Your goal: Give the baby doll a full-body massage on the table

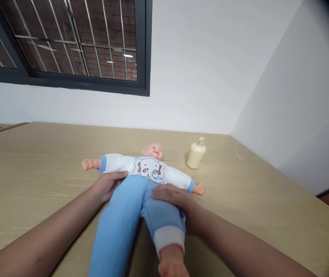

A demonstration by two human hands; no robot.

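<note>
A baby doll lies on its back on the wooden table, head away from me and arms spread. It wears a white top with an elephant print and light blue trousers. One trouser leg covers its foot; on the other leg a bare foot shows below the white cuff. My left hand grips the doll's side at the waist, with the thumb along the edge and the other fingers mostly hidden. Over the top of the thigh on the right, the fingers of my right hand curve round the blue cloth.
A cream pump bottle stands on the table to the right of the doll's head. Farther right lies a thin pale strand. White walls border the table behind and to the right. A barred window is at upper left.
</note>
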